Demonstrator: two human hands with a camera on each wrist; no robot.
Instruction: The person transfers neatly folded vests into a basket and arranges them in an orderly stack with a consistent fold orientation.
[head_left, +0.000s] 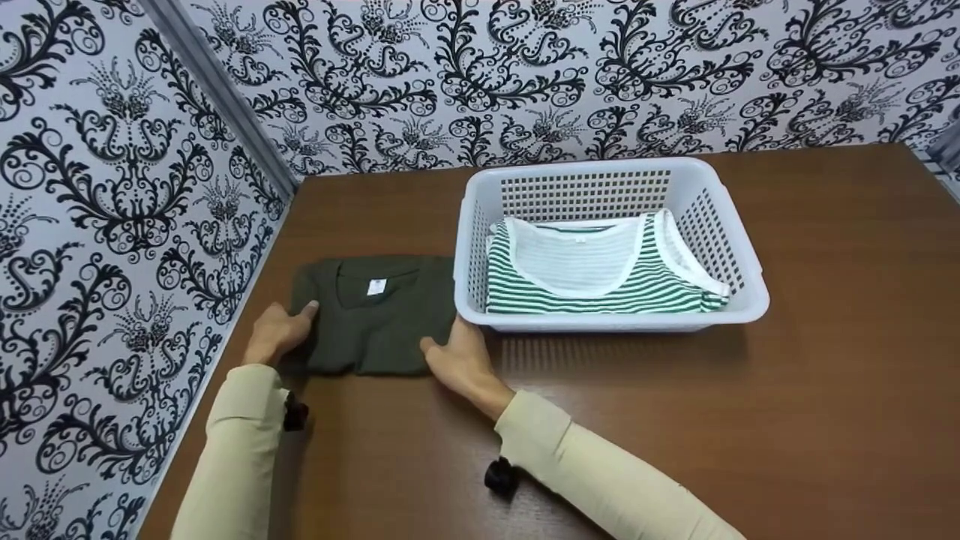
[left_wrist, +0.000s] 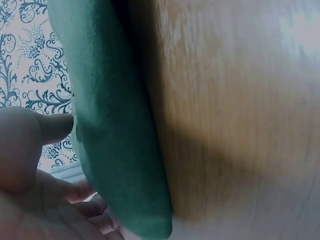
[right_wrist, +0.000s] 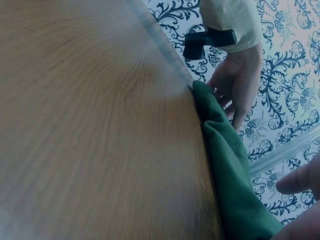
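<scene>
A folded dark green shirt (head_left: 375,322) with a white neck label lies flat on the brown table, left of the basket. My left hand (head_left: 281,334) holds its left edge, thumb on the cloth; in the left wrist view the fingers (left_wrist: 95,207) curl in along the side. At the opposite edge is my right hand (head_left: 465,364), by the basket's near left corner. Its thumb (right_wrist: 295,181) stands apart from the cloth in the right wrist view. The right fingertips are hidden.
A white plastic basket (head_left: 585,322) stands right of the shirt, close to its right edge. Inside lies a folded green-and-white striped tank top (head_left: 585,300). Patterned wallpaper (head_left: 525,82) covers the walls behind and left of the table (head_left: 825,360).
</scene>
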